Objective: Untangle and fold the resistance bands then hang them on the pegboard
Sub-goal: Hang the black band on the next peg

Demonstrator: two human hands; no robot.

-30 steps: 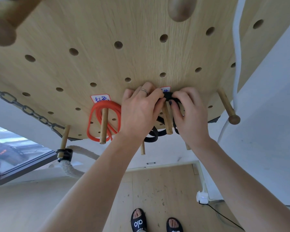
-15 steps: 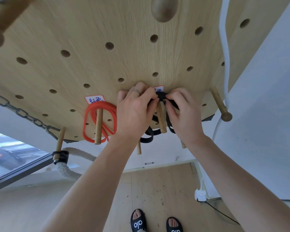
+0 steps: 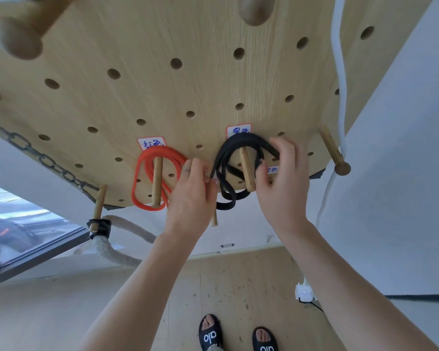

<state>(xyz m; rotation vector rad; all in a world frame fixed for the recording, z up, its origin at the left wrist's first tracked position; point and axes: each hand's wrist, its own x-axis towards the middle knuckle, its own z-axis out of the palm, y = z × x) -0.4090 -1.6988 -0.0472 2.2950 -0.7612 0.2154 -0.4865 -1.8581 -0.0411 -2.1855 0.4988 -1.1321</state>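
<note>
Two bands hang lengthwise down pegs: one red band [image 3: 157, 178], one black band [image 3: 238, 171] in both hands' grip, left hand [image 3: 192, 196] and right hand [image 3: 280, 183].

Home gym corner, wooden pegboard [image 3: 188, 46], hung bands, chain [image 3: 43, 158]
</note>
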